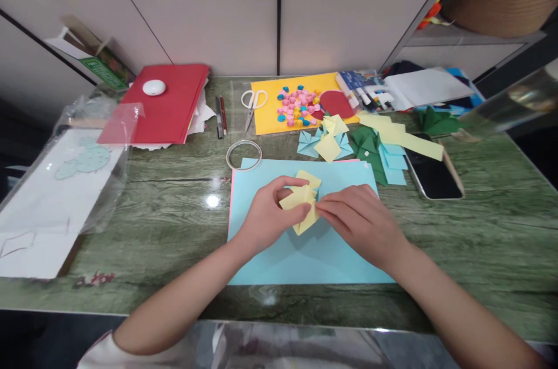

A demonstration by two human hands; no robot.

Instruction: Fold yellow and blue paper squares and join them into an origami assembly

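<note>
In the head view, the left hand [275, 210] has a folded yellow paper [307, 221] clamped between its thumb and fingers, the thumb across the near part and the fingertips at the far part. The right hand [365, 222] has its thumb and fingertips pinched together, touching the right edge of that paper; I cannot tell whether a corner is caught between them. The paper is over the middle of a light blue sheet [270, 264], with a shadow below it. A pink edge shows from under the sheet, which lies on a green table [183, 200].

Just beyond the sheet's far left corner is a thin ring [228, 158], with white-handled scissors [250, 114] farther back and two pens [218, 117] left of these. Small pink, blue and yellow pieces [296, 106] lie heaped on a yellow sheet [264, 119]. In front of it sit blue and yellow folded papers [328, 148], with a green folded paper [362, 142] just beside them. Farther right lies a dark-screened phone [436, 177]. At the left, a white case [154, 88] rests on a red folder [174, 104]
</note>
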